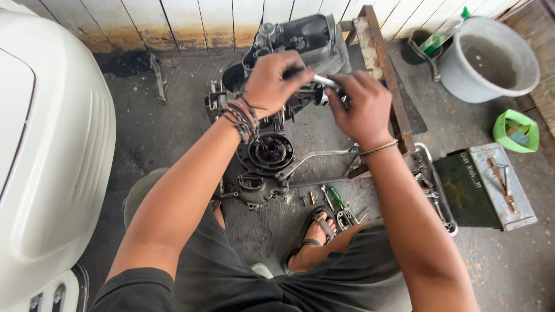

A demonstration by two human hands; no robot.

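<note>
Two raised fists: left hand and right hand, both gripping a metal tool above the engine.

A slim metal tool, seemingly a socket driver, lies level above the dark engine.

My two hands, left hand and right hand; one engine block; one grey bucket; one green cup; one metal toolbox; one green-handled screwdriver; one sandal.
</note>
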